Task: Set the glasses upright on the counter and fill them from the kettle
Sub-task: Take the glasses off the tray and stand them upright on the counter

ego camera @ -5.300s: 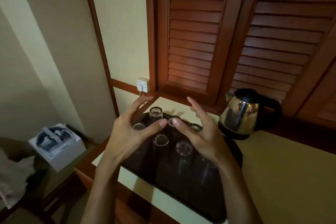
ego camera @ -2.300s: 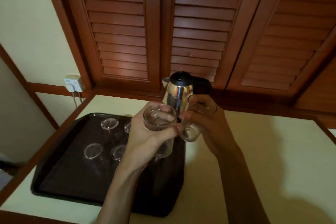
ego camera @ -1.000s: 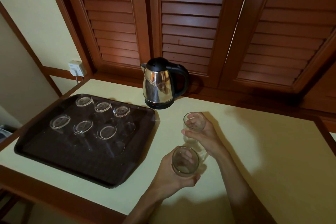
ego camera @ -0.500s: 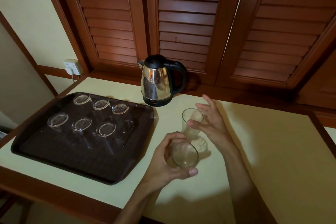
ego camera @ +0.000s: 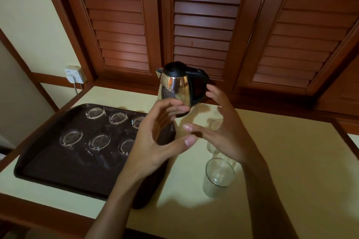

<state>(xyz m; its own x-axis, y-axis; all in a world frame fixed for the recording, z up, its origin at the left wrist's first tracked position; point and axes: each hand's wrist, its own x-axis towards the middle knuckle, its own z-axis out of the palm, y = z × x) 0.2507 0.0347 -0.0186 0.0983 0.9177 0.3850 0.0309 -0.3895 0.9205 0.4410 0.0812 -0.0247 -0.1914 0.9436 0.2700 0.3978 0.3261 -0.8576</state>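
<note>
Hands, left point(ego camera: 155, 141) and right point(ego camera: 225, 134), hover with loose, empty grips above the pale yellow counter point(ego camera: 291, 161), where two clear upright glasses point(ego camera: 218, 176) stand near its front edge, the steel black-handled kettle point(ego camera: 178, 87) behind.

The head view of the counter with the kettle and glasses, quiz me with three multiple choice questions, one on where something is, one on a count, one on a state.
1. Where does the kettle stand?
A. on the tray
B. at the back of the counter, beside the tray
C. in a hand

2. How many glasses stand upside down on the tray?
A. three
B. eight
C. six

3. What are the hands doing?
A. both held open, holding nothing
B. each gripping a glass
C. one lifting the kettle

Answers:
1 B, the kettle sits on the counter against the shutters.
2 C, two rows of three glass bottoms show.
3 A, left hand and right hand hover with spread fingers; the near upright glass stands alone.
</note>
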